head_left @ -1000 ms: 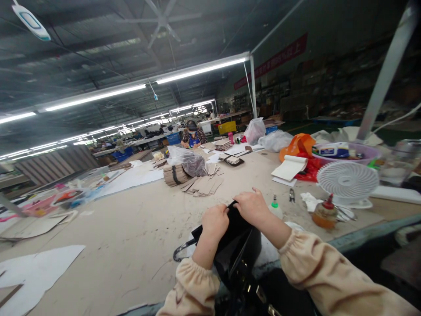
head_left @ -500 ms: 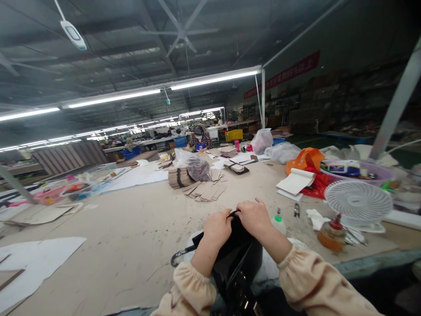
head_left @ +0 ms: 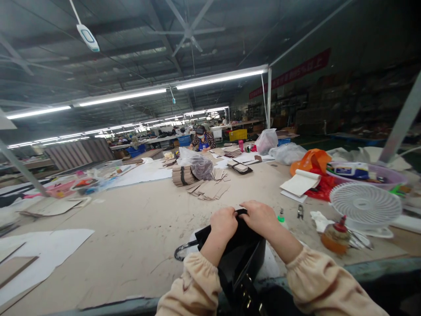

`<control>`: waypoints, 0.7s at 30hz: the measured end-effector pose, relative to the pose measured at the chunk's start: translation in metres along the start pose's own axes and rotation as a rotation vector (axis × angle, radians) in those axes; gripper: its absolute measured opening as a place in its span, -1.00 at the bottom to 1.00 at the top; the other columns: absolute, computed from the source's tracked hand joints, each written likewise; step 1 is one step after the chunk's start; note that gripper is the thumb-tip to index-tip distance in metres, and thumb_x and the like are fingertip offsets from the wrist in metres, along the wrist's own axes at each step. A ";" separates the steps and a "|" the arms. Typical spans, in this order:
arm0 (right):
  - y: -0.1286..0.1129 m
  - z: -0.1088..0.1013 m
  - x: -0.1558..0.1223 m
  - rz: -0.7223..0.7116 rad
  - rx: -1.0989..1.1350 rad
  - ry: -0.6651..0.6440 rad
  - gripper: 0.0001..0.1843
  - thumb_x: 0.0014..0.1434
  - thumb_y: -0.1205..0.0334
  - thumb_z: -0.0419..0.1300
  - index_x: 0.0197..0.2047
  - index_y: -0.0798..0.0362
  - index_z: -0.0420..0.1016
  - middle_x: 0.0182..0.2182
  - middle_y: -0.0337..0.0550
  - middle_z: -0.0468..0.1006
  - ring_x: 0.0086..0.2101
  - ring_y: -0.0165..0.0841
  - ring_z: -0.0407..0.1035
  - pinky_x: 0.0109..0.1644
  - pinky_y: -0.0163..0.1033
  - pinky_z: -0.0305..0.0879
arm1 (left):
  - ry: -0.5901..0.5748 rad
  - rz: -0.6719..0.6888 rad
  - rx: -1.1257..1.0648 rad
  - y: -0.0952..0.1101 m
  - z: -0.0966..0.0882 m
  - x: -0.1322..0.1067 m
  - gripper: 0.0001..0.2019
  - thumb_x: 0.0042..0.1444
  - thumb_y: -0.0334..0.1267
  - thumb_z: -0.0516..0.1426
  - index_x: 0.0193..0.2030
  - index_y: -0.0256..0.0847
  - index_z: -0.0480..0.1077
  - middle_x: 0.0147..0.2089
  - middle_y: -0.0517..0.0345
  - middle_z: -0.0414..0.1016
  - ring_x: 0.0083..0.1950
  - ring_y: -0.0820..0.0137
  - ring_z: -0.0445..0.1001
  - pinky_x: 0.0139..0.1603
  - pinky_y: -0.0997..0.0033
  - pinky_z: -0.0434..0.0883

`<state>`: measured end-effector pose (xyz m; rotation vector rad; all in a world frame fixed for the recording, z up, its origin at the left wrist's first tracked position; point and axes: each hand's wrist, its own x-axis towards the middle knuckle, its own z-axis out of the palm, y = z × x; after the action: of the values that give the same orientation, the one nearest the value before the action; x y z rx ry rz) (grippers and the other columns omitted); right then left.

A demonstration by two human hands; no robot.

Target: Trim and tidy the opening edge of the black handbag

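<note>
A glossy black bag (head_left: 245,259) with gold-coloured metal fittings stands tilted at the table's near edge. My left hand (head_left: 223,224) grips the left part of its top rim, fingers closed. Just beside it, my right hand (head_left: 261,217) pinches the same rim, thumb and fingers curled over the edge. A dark handle loop (head_left: 184,251) sticks out to the left of the bag. White sheeting lies under it. Right of my right hand stands a small bottle with a green collar (head_left: 281,216), partly hidden by my forearm. The fingertips' undersides are hidden.
Thread snips (head_left: 300,211), a glue bottle with a red cap (head_left: 337,237) and a white slotted basket (head_left: 365,204) lie to the right. Ahead are brown board pieces (head_left: 208,189) and plastic bags. White paper (head_left: 49,259) lies left. A co-worker (head_left: 202,139) sits across the table.
The view has shifted slightly, so the surroundings appear further right. Both hands keep hold of the bag's rim, with a little more of the dark edge showing between them.
</note>
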<state>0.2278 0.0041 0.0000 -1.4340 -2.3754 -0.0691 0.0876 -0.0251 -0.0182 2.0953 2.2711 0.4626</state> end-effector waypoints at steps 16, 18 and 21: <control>0.001 0.004 0.005 0.024 -0.038 -0.004 -0.78 0.17 0.16 0.08 -0.28 -0.06 0.56 -0.30 -0.14 0.53 -0.28 -0.26 0.41 -0.30 -0.24 0.20 | 0.009 0.094 0.006 -0.001 0.002 -0.003 -0.68 0.25 -0.11 -0.13 -0.04 0.00 0.38 -0.21 0.07 0.53 -0.19 0.25 0.49 -0.17 0.28 0.38; 0.001 0.006 0.005 0.031 -0.009 0.006 -0.79 0.16 0.16 0.09 -0.29 -0.04 0.57 -0.30 -0.13 0.53 -0.28 -0.25 0.41 -0.30 -0.24 0.21 | -0.002 0.102 0.023 -0.001 0.002 -0.001 -0.67 0.25 -0.11 -0.14 -0.10 -0.05 0.41 -0.22 0.05 0.53 -0.18 0.25 0.49 -0.17 0.29 0.38; 0.005 0.006 0.004 0.042 0.059 0.028 -0.78 0.14 0.13 0.12 -0.23 -0.04 0.56 -0.31 -0.17 0.54 -0.28 -0.28 0.41 -0.27 -0.25 0.23 | 0.010 0.081 0.030 0.003 0.002 0.000 -0.67 0.25 -0.17 -0.15 -0.15 -0.11 0.42 -0.23 0.03 0.53 -0.19 0.26 0.50 -0.18 0.31 0.38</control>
<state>0.2282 0.0116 -0.0049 -1.4451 -2.3047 -0.0083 0.0909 -0.0245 -0.0198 2.2107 2.2188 0.4459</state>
